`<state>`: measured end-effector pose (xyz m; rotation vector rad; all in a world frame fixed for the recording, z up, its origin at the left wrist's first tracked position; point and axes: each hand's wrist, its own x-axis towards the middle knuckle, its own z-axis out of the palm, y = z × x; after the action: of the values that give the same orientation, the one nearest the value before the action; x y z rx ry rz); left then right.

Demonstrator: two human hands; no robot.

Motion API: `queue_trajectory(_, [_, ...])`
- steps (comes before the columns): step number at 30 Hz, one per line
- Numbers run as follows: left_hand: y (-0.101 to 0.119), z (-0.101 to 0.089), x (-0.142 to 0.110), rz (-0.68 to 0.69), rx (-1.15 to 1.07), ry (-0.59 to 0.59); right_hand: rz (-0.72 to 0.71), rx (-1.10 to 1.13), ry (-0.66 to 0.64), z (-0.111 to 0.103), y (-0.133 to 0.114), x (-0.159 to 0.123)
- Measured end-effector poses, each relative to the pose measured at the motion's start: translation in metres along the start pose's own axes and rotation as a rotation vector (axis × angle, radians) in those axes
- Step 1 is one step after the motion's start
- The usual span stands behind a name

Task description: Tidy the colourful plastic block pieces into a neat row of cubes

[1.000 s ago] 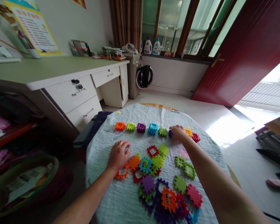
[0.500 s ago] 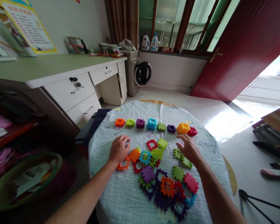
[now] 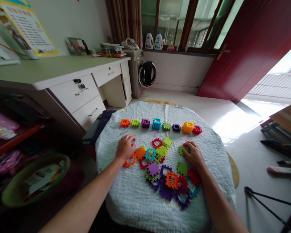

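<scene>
The left hand [image 3: 126, 147] rests on the round, cloth-covered counter [image 3: 135, 194], left of and beyond the solid purple square plate [image 3: 153, 169] of notched plastic. Its fingers curl loosely, thumb parted; no piece shows in its grasp. An orange square open frame [image 3: 129, 164] of notched plastic lies near it, also left of the purple square plate. A row of multicoloured notched plastic blocks [image 3: 156, 123] stands well beyond that plate. The green notched plastic piece [image 3: 180, 150] lies right of and beyond the purple square plate, under the fingertips of the right hand [image 3: 193, 153], the nearer one. These fingers cover its right part: neither its long axis nor whether they are closed on it can be told.
</scene>
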<state>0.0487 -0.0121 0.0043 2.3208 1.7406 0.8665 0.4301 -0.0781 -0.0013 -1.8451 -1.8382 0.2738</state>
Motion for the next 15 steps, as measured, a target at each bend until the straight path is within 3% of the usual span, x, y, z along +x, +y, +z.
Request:
queue_trajectory(8, [0.000,0.001,0.000,-0.007,0.000,0.006,0.016,-0.088,-0.033,-0.005,-0.014,-0.002])
queue_trajectory(12, [0.001,0.000,0.000,-0.012,-0.005,0.004,-0.068,-0.124,-0.044,-0.006,-0.055,-0.014])
queue_trajectory(15, [0.002,-0.001,0.000,-0.009,-0.006,0.005,-0.211,-0.068,-0.219,-0.004,-0.092,-0.025])
